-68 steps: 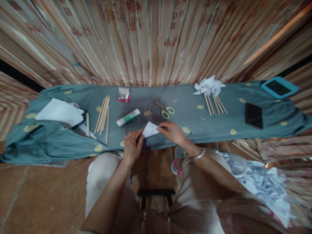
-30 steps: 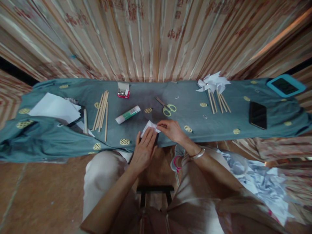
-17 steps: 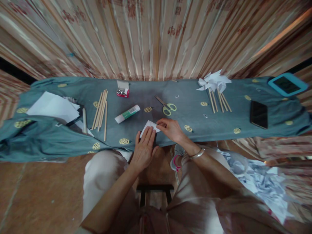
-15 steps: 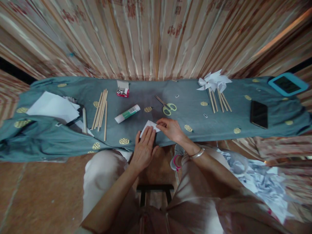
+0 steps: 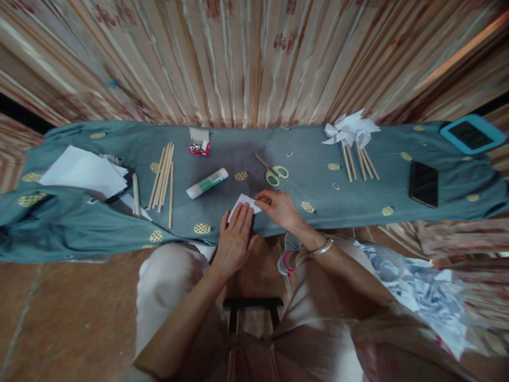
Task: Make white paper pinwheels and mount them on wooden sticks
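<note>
A small piece of folded white paper [image 5: 244,199] lies at the table's near edge, partly covered by my fingers. My left hand [image 5: 234,239] rests flat on it with fingers stretched out. At the paper's right corner, my right hand [image 5: 278,207] has thumb and forefinger pinched together on it. Just beyond my hands are scissors [image 5: 272,172] with light green handles, lying with the blades pointing away. To the left of them a glue stick [image 5: 207,183] with a green label lies on its side.
Several wooden sticks [image 5: 162,178] lie left, beside a thicker pale stick [image 5: 136,195] and white paper sheets [image 5: 85,172]. A small red box [image 5: 199,146] is open. Paper pinwheels [image 5: 352,130], a phone [image 5: 423,184] and a blue-framed tablet [image 5: 471,134] are on the right. White paper pieces [image 5: 429,292] lie low right.
Both hands keep almost the same place on the paper. The view has shifted very slightly; nothing has been picked up or let go.
</note>
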Demonstrator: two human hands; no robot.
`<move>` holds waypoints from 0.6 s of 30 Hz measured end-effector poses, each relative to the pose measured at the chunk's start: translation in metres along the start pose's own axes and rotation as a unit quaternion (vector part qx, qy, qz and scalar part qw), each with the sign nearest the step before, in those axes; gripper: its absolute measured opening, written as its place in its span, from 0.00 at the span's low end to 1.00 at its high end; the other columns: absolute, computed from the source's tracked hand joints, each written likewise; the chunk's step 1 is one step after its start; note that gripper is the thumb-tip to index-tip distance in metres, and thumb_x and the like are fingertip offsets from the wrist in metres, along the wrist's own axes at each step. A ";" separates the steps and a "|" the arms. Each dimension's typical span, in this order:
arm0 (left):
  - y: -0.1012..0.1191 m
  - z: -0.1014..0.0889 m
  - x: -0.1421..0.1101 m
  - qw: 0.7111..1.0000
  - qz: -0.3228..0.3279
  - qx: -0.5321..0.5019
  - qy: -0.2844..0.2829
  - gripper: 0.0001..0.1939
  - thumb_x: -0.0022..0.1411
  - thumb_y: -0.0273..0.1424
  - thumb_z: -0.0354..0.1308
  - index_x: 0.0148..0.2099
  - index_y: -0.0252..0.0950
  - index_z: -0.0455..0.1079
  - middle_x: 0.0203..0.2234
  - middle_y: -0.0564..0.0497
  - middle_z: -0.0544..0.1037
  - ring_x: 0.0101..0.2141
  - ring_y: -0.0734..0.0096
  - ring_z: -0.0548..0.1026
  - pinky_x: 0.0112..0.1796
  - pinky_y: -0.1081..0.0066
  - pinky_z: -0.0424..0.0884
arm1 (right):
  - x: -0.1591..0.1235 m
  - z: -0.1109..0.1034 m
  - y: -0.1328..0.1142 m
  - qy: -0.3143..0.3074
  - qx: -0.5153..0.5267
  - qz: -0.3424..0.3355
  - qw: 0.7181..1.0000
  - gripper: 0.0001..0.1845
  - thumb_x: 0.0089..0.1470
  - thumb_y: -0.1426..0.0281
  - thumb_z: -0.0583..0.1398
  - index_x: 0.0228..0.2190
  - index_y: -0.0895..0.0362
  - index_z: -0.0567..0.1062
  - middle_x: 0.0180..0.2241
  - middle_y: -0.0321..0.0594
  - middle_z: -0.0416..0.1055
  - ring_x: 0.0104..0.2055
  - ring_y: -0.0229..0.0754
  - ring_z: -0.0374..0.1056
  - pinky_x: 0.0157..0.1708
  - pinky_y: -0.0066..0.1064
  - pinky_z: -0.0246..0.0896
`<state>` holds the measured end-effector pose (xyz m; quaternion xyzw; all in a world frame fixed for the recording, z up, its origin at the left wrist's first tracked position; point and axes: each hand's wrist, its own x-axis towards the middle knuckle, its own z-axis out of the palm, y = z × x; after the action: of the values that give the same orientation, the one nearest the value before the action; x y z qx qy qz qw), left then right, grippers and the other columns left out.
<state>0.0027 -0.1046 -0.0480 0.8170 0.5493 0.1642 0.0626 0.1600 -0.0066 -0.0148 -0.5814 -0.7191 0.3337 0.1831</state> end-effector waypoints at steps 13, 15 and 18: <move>0.001 -0.001 0.002 1.000 -0.006 0.004 -0.012 0.30 0.69 0.36 0.49 0.68 0.25 0.54 0.66 0.34 0.59 0.67 0.50 0.55 0.64 0.48 0.51 | -0.002 0.000 -0.004 -0.009 -0.044 -0.012 0.999 0.08 0.57 0.68 0.62 0.40 0.54 0.79 0.38 0.41 0.81 0.41 0.43 0.76 0.44 0.33 0.67; 0.001 -0.001 0.002 1.000 -0.006 0.006 -0.014 0.30 0.69 0.35 0.49 0.69 0.26 0.54 0.67 0.34 0.59 0.68 0.50 0.54 0.64 0.48 0.51 | -0.004 0.000 -0.005 -0.009 -0.054 -0.027 0.998 0.11 0.56 0.66 0.63 0.41 0.55 0.78 0.40 0.43 0.81 0.44 0.45 0.76 0.44 0.34 0.67; 0.001 0.000 0.002 1.000 -0.008 0.013 -0.016 0.30 0.69 0.35 0.49 0.69 0.27 0.54 0.67 0.34 0.59 0.68 0.50 0.54 0.64 0.48 0.52 | -0.007 -0.003 -0.004 -0.012 -0.065 -0.042 0.997 0.14 0.55 0.65 0.65 0.43 0.55 0.78 0.42 0.45 0.80 0.45 0.47 0.75 0.45 0.35 0.67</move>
<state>0.0044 -0.1035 -0.0473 0.8160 0.5565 0.1435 0.0620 0.1606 -0.0129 -0.0094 -0.5571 -0.7654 0.2852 0.1499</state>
